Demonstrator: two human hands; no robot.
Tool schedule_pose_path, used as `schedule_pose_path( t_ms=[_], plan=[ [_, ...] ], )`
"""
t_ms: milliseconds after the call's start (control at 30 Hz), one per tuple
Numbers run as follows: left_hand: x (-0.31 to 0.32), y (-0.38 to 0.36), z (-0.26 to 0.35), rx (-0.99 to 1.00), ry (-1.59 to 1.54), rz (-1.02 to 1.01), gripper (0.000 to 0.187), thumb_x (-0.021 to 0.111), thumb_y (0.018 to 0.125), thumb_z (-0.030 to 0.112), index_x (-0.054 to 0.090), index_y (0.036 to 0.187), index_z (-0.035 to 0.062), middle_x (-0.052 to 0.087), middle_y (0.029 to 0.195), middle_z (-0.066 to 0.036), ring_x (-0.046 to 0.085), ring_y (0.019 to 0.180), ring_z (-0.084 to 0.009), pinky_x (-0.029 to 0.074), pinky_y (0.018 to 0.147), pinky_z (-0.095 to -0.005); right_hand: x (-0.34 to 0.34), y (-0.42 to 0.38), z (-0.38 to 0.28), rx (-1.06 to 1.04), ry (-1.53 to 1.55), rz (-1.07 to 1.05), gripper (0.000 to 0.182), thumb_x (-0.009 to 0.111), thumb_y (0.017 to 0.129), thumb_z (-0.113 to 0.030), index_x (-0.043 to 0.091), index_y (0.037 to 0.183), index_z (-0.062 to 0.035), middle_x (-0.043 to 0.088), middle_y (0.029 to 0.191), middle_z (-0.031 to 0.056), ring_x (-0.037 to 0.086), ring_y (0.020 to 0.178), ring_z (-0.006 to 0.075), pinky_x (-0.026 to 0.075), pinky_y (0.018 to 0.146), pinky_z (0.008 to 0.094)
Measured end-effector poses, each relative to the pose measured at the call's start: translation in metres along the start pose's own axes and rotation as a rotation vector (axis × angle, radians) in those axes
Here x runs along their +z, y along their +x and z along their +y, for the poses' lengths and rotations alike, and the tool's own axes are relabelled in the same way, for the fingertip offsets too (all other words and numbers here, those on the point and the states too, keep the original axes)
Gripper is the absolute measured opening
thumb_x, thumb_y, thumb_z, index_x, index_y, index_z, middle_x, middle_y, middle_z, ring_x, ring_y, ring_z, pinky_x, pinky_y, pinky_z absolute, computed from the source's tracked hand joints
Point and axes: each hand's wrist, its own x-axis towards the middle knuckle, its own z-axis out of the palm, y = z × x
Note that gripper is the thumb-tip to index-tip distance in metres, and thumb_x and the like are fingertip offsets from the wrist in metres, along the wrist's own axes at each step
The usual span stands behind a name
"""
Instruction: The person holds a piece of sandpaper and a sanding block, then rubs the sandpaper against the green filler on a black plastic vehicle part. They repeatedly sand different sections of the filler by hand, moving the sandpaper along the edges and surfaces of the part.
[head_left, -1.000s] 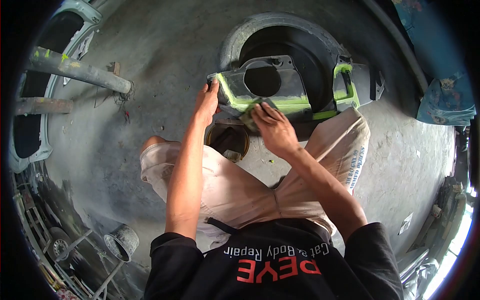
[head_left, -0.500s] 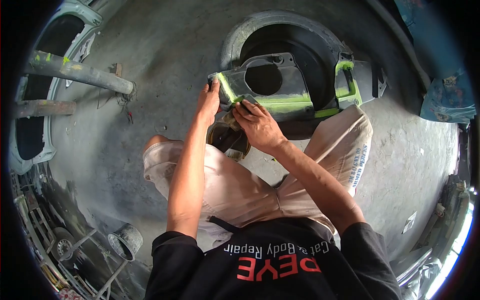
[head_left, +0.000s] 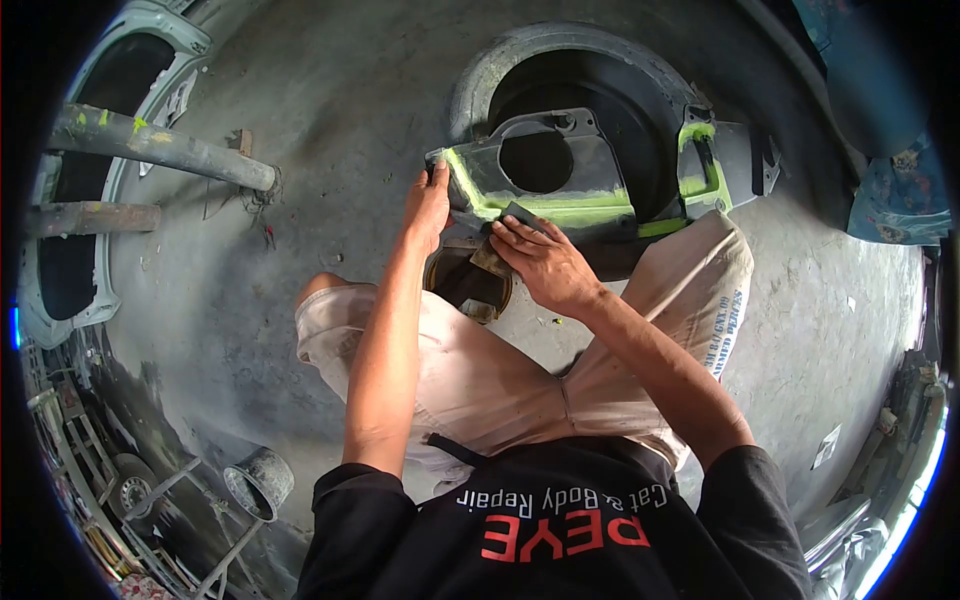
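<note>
A dark plastic car panel point(head_left: 480, 180) with a large round hole rests against a tyre point(head_left: 470, 85) lying on the floor. Yellow-green coating point(head_left: 590, 208) runs along the panel's left and lower edges. My left hand point(head_left: 428, 208) grips the panel's left end, thumb on top; its other fingers are mostly hidden behind. Under the fingers of my right hand point(head_left: 550, 265) is a piece of dark sandpaper point(head_left: 519, 213), pressed against the lower coated edge. A brownish flap point(head_left: 489, 262) shows below those fingers.
A round dark container point(head_left: 455, 280) sits between my legs, under the panel. Another green-edged part point(head_left: 705, 170) lies at the tyre's right. Thick posts point(head_left: 170, 150) and a car door frame point(head_left: 105, 270) stand left. A grey bucket point(head_left: 260, 483) is at lower left.
My right hand has slid right and slightly down along the coated edge with the sandpaper. My left hand keeps its hold on the panel's end. The whole view has shifted slightly.
</note>
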Motion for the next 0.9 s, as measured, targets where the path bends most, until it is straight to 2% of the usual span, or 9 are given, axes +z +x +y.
schedule_pose_path(
  t_ms=[233, 300, 333, 367, 400, 500, 567, 667, 900],
  plan=[
    [0.001, -0.005, 0.002, -0.004, 0.009, 0.039, 0.092, 0.052, 0.101, 0.061, 0.019, 0.16, -0.0012, 0.04, 0.157, -0.024, 0.048, 0.138, -0.0312, 0.048, 0.105, -0.0434, 0.011, 0.028, -0.009, 0.053, 0.144, 0.041, 0.051, 0.058, 0.093, -0.011, 0.053, 0.144, -0.0038, 0.047, 0.155, 0.0108, 0.037, 0.149, 0.0249, 0.027, 0.124, 0.0448],
    [0.0, 0.004, -0.001, -0.029, -0.032, 0.009, 0.091, 0.052, 0.099, 0.064, 0.019, 0.162, 0.0072, 0.035, 0.16, -0.019, 0.041, 0.141, -0.0343, 0.042, 0.107, -0.0546, 0.005, 0.025, -0.014, 0.026, 0.105, 0.021, 0.055, 0.062, 0.09, -0.011, 0.053, 0.143, -0.0038, 0.044, 0.156, 0.0159, 0.037, 0.148, 0.0311, 0.028, 0.123, 0.0466],
    [0.001, -0.001, 0.0, 0.017, -0.037, -0.032, 0.091, 0.051, 0.101, 0.061, 0.02, 0.16, -0.0004, 0.041, 0.158, -0.022, 0.047, 0.139, -0.0308, 0.048, 0.104, -0.0433, 0.002, 0.024, -0.021, 0.102, 0.081, 0.09, 0.051, 0.06, 0.089, -0.009, 0.055, 0.14, -0.0029, 0.044, 0.153, 0.0202, 0.037, 0.146, 0.0354, 0.03, 0.121, 0.0481],
    [0.002, -0.003, 0.003, 0.019, -0.039, -0.034, 0.091, 0.051, 0.101, 0.061, 0.02, 0.16, -0.0004, 0.041, 0.158, -0.022, 0.047, 0.139, -0.0308, 0.048, 0.104, -0.0433, -0.001, 0.024, -0.028, 0.177, 0.057, 0.158, 0.048, 0.058, 0.089, -0.008, 0.057, 0.136, -0.002, 0.044, 0.15, 0.0245, 0.037, 0.144, 0.0397, 0.032, 0.119, 0.0496],
    [0.001, -0.002, 0.003, -0.009, -0.039, -0.062, 0.09, 0.05, 0.102, 0.061, 0.02, 0.16, -0.0003, 0.04, 0.158, -0.023, 0.046, 0.14, -0.0317, 0.047, 0.106, -0.0436, -0.002, 0.025, -0.033, 0.212, -0.04, 0.114, 0.055, 0.064, 0.085, -0.013, 0.054, 0.138, -0.0005, 0.04, 0.15, 0.0299, 0.037, 0.142, 0.044, 0.034, 0.116, 0.0505],
    [-0.002, 0.001, 0.001, -0.023, -0.036, -0.064, 0.082, 0.049, 0.103, 0.059, 0.025, 0.159, 0.0034, 0.042, 0.156, -0.021, 0.049, 0.135, -0.0328, 0.048, 0.103, -0.0463, -0.008, 0.028, -0.049, 0.282, -0.009, 0.036, 0.069, 0.071, 0.08, -0.022, 0.048, 0.14, 0.0032, 0.038, 0.15, 0.031, 0.039, 0.14, 0.0428, 0.035, 0.115, 0.0503],
    [-0.001, 0.003, -0.001, -0.007, -0.036, -0.046, 0.075, 0.049, 0.104, 0.057, 0.031, 0.157, 0.0071, 0.045, 0.153, -0.019, 0.055, 0.128, -0.033, 0.051, 0.098, -0.0487, -0.003, 0.034, -0.056, 0.335, -0.051, -0.02, 0.094, 0.079, 0.073, -0.034, 0.038, 0.147, 0.006, 0.036, 0.151, 0.0291, 0.039, 0.14, 0.0418, 0.034, 0.117, 0.0493],
    [0.002, 0.003, 0.001, -0.022, -0.02, -0.026, 0.089, 0.047, 0.103, 0.06, 0.02, 0.159, -0.0038, 0.034, 0.16, -0.026, 0.039, 0.146, -0.0366, 0.042, 0.112, -0.0481, -0.005, 0.046, -0.066, 0.503, 0.097, 0.105, 0.102, 0.08, 0.07, -0.033, 0.034, 0.145, 0.017, 0.039, 0.147, 0.0297, 0.038, 0.139, 0.0439, 0.037, 0.115, 0.0454],
    [0.002, -0.002, 0.005, -0.001, 0.011, -0.012, 0.088, 0.048, 0.103, 0.058, 0.022, 0.158, -0.0055, 0.033, 0.16, -0.027, 0.038, 0.147, -0.0364, 0.04, 0.114, -0.0459, 0.016, 0.059, -0.076, 0.638, -0.131, 0.046, 0.087, 0.071, 0.077, -0.023, 0.036, 0.145, 0.0177, 0.037, 0.149, 0.0306, 0.038, 0.138, 0.0438, 0.033, 0.116, 0.0492]
  ],
)
